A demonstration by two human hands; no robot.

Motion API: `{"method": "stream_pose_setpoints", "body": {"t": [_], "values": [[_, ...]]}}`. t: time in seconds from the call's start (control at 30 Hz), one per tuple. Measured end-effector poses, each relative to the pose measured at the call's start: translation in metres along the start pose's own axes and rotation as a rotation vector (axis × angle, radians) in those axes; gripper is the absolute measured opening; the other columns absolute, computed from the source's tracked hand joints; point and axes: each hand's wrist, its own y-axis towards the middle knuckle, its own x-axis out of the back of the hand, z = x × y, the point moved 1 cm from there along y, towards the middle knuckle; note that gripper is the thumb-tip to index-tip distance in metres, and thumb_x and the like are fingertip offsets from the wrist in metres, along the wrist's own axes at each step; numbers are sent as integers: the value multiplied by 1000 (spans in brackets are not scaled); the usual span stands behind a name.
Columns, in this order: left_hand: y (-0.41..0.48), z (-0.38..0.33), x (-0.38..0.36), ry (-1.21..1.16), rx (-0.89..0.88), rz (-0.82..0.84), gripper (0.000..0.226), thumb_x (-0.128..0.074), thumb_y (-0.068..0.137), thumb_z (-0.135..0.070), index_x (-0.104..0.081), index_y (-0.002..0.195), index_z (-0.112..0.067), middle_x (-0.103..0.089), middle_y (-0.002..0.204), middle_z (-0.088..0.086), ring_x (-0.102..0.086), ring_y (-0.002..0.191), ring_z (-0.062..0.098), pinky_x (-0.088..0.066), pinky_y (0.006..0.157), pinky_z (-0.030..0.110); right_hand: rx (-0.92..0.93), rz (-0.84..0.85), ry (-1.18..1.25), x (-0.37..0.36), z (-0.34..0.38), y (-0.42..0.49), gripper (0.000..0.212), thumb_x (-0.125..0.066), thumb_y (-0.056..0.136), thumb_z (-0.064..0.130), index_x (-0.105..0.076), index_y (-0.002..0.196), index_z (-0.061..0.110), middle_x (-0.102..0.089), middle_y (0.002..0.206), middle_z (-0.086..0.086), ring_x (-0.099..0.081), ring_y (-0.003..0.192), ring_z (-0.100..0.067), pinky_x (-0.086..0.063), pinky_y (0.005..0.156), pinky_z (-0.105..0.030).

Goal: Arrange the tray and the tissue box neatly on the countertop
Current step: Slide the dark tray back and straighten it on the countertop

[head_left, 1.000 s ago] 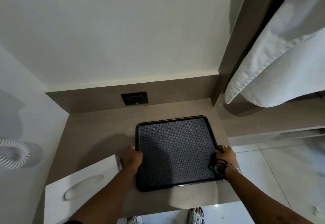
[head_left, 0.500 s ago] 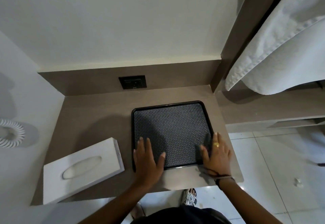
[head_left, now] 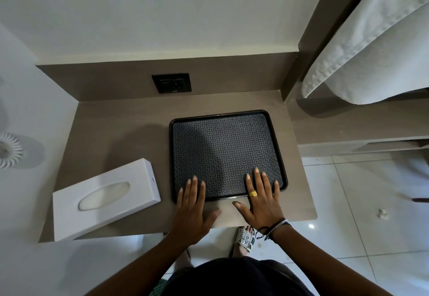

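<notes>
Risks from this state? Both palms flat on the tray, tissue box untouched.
1. The tissue box lies skewed at the countertop's front left edge; a careless nudge might tip it off.
2. The left hand and right hand press only the tray's near rim, so pushing may rotate it instead of sliding it straight.

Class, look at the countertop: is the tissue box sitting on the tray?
No. The tissue box lies askew on the countertop, left of the tray, with bare counter between them.
</notes>
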Motion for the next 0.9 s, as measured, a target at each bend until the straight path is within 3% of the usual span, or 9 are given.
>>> {"method": "stream_pose_setpoints", "body": {"t": [0.23, 0.53, 0.67, 0.9], "values": [[31, 16, 19, 2, 8, 7, 91, -32, 88, -72, -26, 155, -12, -12, 164, 15, -13, 152, 31, 7, 122, 39, 0, -3, 10, 10, 13, 33, 86, -27, 90, 72, -34, 152, 14, -24, 161, -15, -22, 147, -35, -18, 113, -64], [80, 42, 42, 47, 19, 5, 90, -32, 87, -72, -29, 153, -12, -18, 163, 17, -17, 152, 33, -4, 121, 44, -31, -21, 23, 11, 26, 86, 82, -28, 91, 70, -30, 153, 15, -21, 162, -15, -19, 148, -35, -16, 113, -65], [94, 49, 43, 35, 45, 28, 88, -30, 88, -72, -28, 153, -13, -21, 163, 16, -20, 152, 33, -17, 121, 50, -40, -36, 21, 13, 28, 103, 81, -28, 92, 69, -30, 153, 15, -22, 162, -15, -20, 147, -36, -16, 113, -65], [97, 51, 43, 59, 41, 33, 88, -22, 89, -73, -25, 154, -13, -18, 164, 15, -18, 152, 32, -18, 121, 49, -18, -94, 19, 14, 30, 106, 83, -30, 90, 69, -32, 152, 13, -20, 162, -16, -20, 148, -36, -13, 114, -65]]}}
